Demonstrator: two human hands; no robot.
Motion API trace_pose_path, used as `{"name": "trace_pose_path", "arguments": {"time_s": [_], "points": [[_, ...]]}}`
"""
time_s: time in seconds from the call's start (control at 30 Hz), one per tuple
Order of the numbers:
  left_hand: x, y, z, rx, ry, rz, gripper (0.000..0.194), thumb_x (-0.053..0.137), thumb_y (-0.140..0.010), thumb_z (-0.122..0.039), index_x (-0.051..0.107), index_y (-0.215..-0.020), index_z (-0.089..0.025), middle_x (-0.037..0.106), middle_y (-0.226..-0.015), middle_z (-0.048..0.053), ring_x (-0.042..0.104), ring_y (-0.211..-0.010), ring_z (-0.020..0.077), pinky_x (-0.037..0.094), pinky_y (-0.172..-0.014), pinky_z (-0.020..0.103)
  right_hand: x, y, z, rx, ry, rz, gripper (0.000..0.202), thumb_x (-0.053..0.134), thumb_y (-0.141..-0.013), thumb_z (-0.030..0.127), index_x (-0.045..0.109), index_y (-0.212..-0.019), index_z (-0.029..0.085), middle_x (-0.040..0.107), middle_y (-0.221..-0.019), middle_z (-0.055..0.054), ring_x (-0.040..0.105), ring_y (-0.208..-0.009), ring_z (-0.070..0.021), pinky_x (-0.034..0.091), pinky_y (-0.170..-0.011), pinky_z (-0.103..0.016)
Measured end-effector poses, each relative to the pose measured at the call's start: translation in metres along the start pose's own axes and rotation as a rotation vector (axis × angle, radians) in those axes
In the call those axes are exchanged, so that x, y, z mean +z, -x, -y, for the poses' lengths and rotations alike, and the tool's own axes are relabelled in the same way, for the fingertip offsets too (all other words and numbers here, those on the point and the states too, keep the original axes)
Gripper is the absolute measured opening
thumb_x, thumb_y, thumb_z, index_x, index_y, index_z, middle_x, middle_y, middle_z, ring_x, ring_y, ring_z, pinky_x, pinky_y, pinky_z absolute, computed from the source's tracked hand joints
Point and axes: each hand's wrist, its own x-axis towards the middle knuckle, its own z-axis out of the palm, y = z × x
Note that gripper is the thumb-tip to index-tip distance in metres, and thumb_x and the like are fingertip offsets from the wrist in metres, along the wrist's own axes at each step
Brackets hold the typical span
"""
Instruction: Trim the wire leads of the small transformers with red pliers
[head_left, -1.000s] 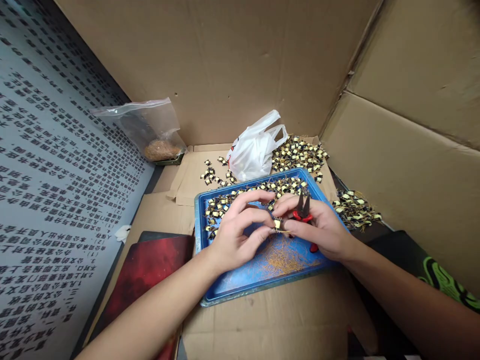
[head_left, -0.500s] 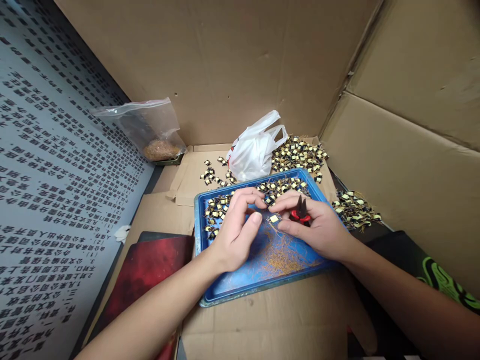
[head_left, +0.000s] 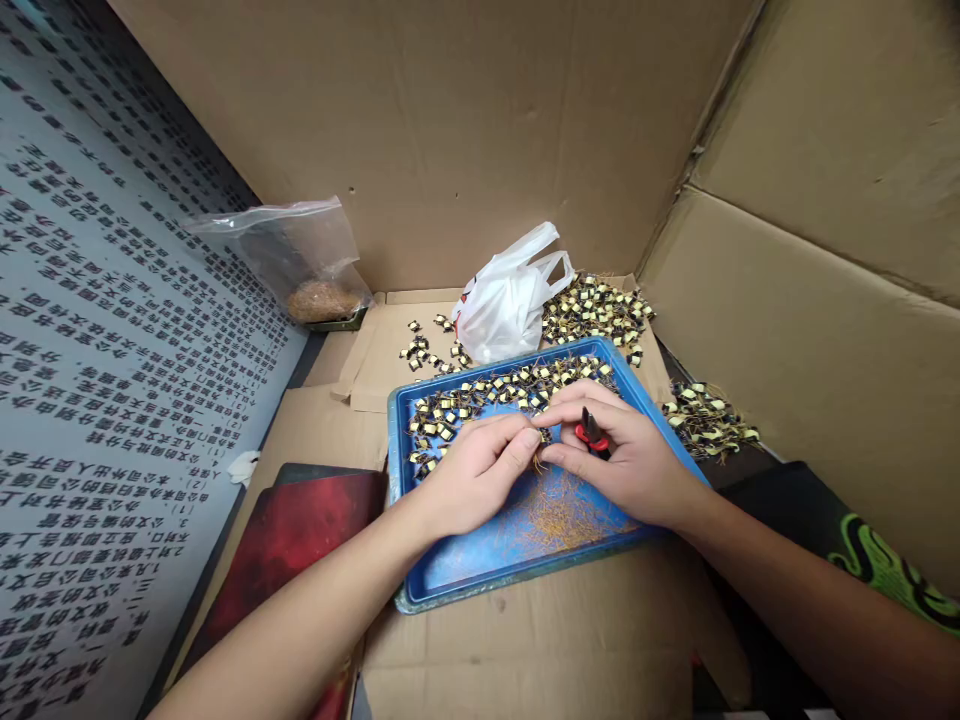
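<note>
Over the blue tray (head_left: 450,565), my left hand (head_left: 484,470) pinches a small wire-legged coil component (head_left: 544,438) between thumb and fingers. My right hand (head_left: 626,450) is curled around red-handled cutters (head_left: 592,435), their dark jaws pointing up and away. Its thumb and forefinger tips also meet the same component from the right. Most of the component is hidden by the fingers. Many similar yellow-topped components (head_left: 442,410) lie along the tray's far and left sides. Clipped copper-coloured wire bits (head_left: 562,515) are heaped in the front of the tray.
Behind the tray stand a white plastic bag (head_left: 502,310) and a pile of components (head_left: 604,315). Another pile (head_left: 709,420) lies to the right. At the back left is a clear zip bag (head_left: 322,290) of wire bits. Cardboard walls (head_left: 480,130) enclose the back and right.
My left hand has moved right and closed on the component that my right fingertips held. The cutters have tilted slightly in my right hand.
</note>
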Motion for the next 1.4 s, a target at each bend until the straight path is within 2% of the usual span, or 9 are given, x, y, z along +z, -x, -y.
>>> {"name": "trace_pose_path", "arguments": {"time_s": [0.23, 0.4, 0.6, 0.73, 0.83, 0.9, 1.07, 1.2, 1.4], "points": [[-0.002, 0.000, -0.001, -0.047, 0.225, 0.029, 0.044, 0.047, -0.110, -0.044, 0.060, -0.078, -0.015, 0.059, -0.077, 0.000, 0.054, -0.075, 0.0132, 0.041, -0.075, 0.027, -0.001, -0.003, -0.001, 0.030, 0.003, -0.009, 0.012, 0.079, -0.093, 0.031, 0.081, -0.103, 0.025, 0.068, -0.096, -0.006, 0.065, -0.089, -0.0215, 0.051, -0.073, -0.034], [-0.002, 0.000, 0.001, -0.071, 0.347, 0.037, 0.041, 0.052, -0.108, -0.043, 0.064, -0.082, -0.015, 0.057, -0.076, -0.001, 0.053, -0.071, 0.0115, 0.042, -0.071, 0.026, -0.003, -0.002, -0.005, 0.207, -0.117, -0.003, 0.020, 0.084, -0.086, 0.036, 0.074, -0.079, 0.020, 0.066, -0.077, -0.002, 0.060, -0.070, -0.0171, 0.047, -0.065, -0.032], [-0.003, 0.001, 0.001, -0.089, 0.350, 0.033, 0.042, 0.053, -0.108, -0.045, 0.064, -0.081, -0.015, 0.055, -0.074, -0.001, 0.049, -0.068, 0.0105, 0.039, -0.066, 0.025, -0.005, -0.003, -0.005, 0.329, -0.335, 0.092, 0.030, 0.081, -0.087, 0.035, 0.075, -0.112, 0.020, 0.067, -0.083, 0.000, 0.059, -0.069, -0.0145, 0.048, -0.064, -0.029], [-0.002, 0.001, 0.001, -0.103, 0.319, 0.019, 0.042, 0.053, -0.108, -0.045, 0.065, -0.081, -0.015, 0.056, -0.073, -0.001, 0.050, -0.067, 0.0108, 0.040, -0.066, 0.025, -0.004, -0.005, -0.005, 0.304, -0.272, 0.022, 0.018, 0.079, -0.089, 0.036, 0.078, -0.093, 0.019, 0.072, -0.087, -0.004, 0.065, -0.080, -0.0184, 0.052, -0.075, -0.033], [-0.002, 0.001, 0.001, -0.106, 0.287, 0.010, 0.042, 0.053, -0.108, -0.045, 0.065, -0.081, -0.015, 0.057, -0.072, -0.001, 0.051, -0.067, 0.0109, 0.040, -0.066, 0.025, -0.005, -0.005, -0.005, 0.333, -0.260, 0.020, 0.021, 0.078, -0.089, 0.038, 0.074, -0.082, 0.019, 0.070, -0.080, -0.003, 0.063, -0.075, -0.0171, 0.050, -0.073, -0.033], [-0.002, 0.001, 0.001, -0.101, 0.278, 0.012, 0.042, 0.053, -0.108, -0.045, 0.066, -0.082, -0.015, 0.057, -0.072, -0.001, 0.052, -0.068, 0.0111, 0.041, -0.067, 0.025, -0.006, -0.004, -0.006, 0.369, -0.304, 0.061, 0.023, 0.077, -0.091, 0.040, 0.072, -0.085, 0.018, 0.065, -0.076, -0.001, 0.057, -0.067, -0.0146, 0.047, -0.066, -0.031], [-0.002, 0.001, 0.001, -0.076, 0.311, 0.040, 0.042, 0.051, -0.108, -0.044, 0.066, -0.082, -0.015, 0.057, -0.074, -0.001, 0.052, -0.068, 0.0112, 0.041, -0.068, 0.026, -0.008, -0.002, -0.008, 0.424, -0.472, 0.152, 0.035, 0.077, -0.093, 0.047, 0.072, -0.114, 0.019, 0.061, -0.075, 0.002, 0.053, -0.063, -0.0133, 0.042, -0.059, -0.029], [-0.002, 0.001, 0.001, -0.079, 0.277, 0.038, 0.042, 0.051, -0.108, -0.044, 0.066, -0.082, -0.015, 0.057, -0.073, -0.001, 0.052, -0.069, 0.0115, 0.041, -0.068, 0.026, -0.007, -0.003, -0.009, 0.439, -0.480, 0.181, 0.031, 0.076, -0.094, 0.047, 0.067, -0.086, 0.019, 0.057, -0.067, 0.002, 0.051, -0.062, -0.0135, 0.040, -0.058, -0.029], [-0.003, 0.001, 0.001, -0.083, 0.279, 0.041, 0.045, 0.049, -0.109, -0.047, 0.064, -0.080, -0.015, 0.055, -0.071, -0.001, 0.050, -0.068, 0.0120, 0.039, -0.067, 0.027, -0.003, 0.000, -0.011, 0.510, -0.831, 0.254, 0.030, 0.077, -0.095, 0.044, 0.060, -0.088, 0.020, 0.052, -0.076, 0.003, 0.043, -0.060, -0.0104, 0.038, -0.057, -0.027]]}}
